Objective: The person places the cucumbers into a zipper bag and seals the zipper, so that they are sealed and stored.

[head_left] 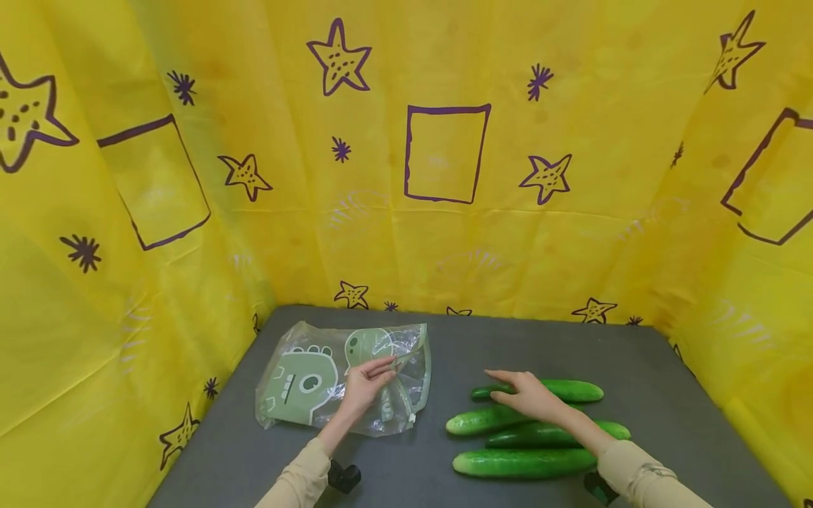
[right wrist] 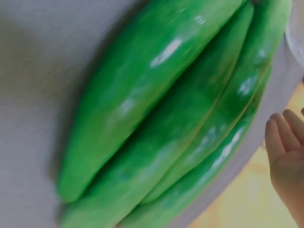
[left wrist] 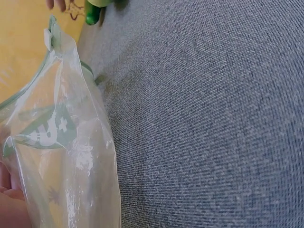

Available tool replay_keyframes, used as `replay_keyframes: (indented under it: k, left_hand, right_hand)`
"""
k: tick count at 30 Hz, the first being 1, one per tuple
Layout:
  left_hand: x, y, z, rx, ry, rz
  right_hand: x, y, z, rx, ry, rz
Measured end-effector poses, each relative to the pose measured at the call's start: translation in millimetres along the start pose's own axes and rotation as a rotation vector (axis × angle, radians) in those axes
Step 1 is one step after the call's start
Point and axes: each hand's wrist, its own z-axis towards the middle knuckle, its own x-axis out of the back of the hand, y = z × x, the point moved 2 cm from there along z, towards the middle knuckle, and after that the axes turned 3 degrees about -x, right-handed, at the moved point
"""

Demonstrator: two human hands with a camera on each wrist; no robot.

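Note:
A clear zip bag with green cartoon prints lies flat at the left, its mouth toward the right. My left hand pinches the bag's upper layer near that mouth, and the layer is lifted a little. Through the clear plastic, part of the left hand shows in the left wrist view. Several green cucumbers lie side by side on the right. Over the farther ones hovers my right hand, fingers extended and holding nothing. The right wrist view shows the cucumbers close up, with the right hand beside them.
Both bag and cucumbers lie on a dark grey table. Yellow cloth with purple stars and squares hangs around the table's back and sides. A strip of grey tabletop separates the bag from the cucumbers.

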Motion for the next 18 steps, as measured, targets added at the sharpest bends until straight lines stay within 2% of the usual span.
replay_keyframes:
  k: [4,8,12,18]
  left_hand:
    - [-0.9,-1.2,0.1,0.006,0.001,0.003]
    - [-1.8,-2.6,0.6,0.006,0.003,0.010]
    - [-2.3,-2.5,0.4,0.007,0.010,0.015]
    - [-3.1,-2.4,-0.9,0.011,0.011,0.029]
  right_hand:
    - [20,12,-19.1,-0.059,0.061,0.079]
    - [39,22,-38.2,-0.142,0.083,0.138]
    - [58,35,-56.3,-0.225,0.027,0.228]
    - [78,59,-84.6,-0.333,-0.140,0.370]
